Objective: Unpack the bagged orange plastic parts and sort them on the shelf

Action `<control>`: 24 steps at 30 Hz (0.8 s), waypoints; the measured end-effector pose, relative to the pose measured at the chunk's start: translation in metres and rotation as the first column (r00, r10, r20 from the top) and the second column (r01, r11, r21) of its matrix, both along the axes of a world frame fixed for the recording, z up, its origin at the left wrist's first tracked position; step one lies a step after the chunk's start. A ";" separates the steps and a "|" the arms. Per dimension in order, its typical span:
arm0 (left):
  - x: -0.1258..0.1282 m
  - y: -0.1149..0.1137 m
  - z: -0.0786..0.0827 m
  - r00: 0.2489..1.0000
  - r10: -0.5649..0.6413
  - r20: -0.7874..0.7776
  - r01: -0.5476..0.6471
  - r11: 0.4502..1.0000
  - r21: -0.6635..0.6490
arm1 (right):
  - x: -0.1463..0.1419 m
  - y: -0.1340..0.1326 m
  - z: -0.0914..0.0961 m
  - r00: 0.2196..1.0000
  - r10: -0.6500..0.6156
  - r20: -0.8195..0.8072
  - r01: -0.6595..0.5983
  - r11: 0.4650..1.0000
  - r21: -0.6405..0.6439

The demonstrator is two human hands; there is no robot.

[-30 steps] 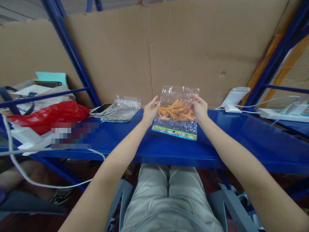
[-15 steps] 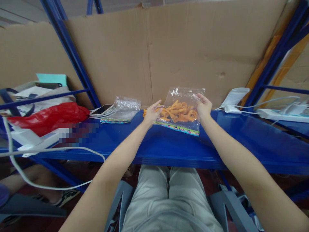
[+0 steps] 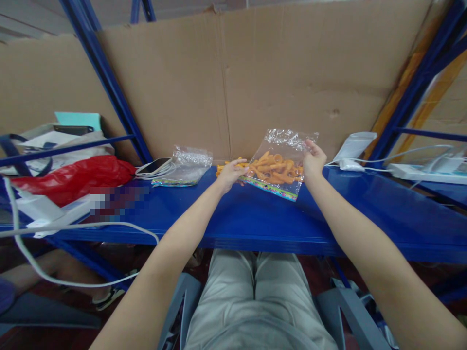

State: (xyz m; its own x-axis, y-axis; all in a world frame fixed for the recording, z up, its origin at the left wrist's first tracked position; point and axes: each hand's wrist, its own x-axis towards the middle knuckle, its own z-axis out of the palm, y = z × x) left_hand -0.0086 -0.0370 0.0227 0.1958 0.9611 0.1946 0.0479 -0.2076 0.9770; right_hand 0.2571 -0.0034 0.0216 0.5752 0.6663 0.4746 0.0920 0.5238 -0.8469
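Between my hands a clear plastic bag (image 3: 285,141) is held tilted, a colourful printed strip along its lower edge. My left hand (image 3: 230,176) pinches the bag's lower left corner. The fingers of my right hand (image 3: 314,159) are closed on its upper right side. Several orange plastic pieces (image 3: 279,170), ring-ended and branching, show through the film. A few also stick out beyond my left hand, outside the bag. Whether those behind the film lie inside the bag or behind it, I cannot tell.
More clear bags (image 3: 189,167) lie flat on the blue shelf (image 3: 255,218), beside a phone (image 3: 155,166) with a white cable. A red plastic bag (image 3: 80,177) and a power strip (image 3: 76,209) sit left. Cardboard (image 3: 292,68) stands behind. Part of another person's leg shows lower left.
My right hand and the bag have shifted a little up and to the right. The bag is more slanted. My left fingers have closed further onto its corner.
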 end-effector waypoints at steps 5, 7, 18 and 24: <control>0.002 -0.004 -0.001 0.995 -0.084 -0.060 0.082 0.996 -0.028 | 0.010 0.005 0.002 1.000 -0.020 -0.020 0.021 1.000 0.004; 0.003 -0.006 0.000 0.993 -0.096 -0.066 0.094 0.995 -0.027 | 0.014 0.007 0.004 0.999 -0.016 -0.033 0.017 1.000 0.019; 0.005 -0.010 0.006 0.999 -0.005 -0.037 -0.003 0.980 -0.198 | 0.020 0.009 0.002 0.990 0.128 0.059 -0.130 0.991 0.025; 0.005 -0.010 0.008 0.992 0.121 0.042 -0.113 0.981 -0.159 | 0.007 -0.003 0.006 0.957 0.265 0.119 -0.265 0.964 -0.021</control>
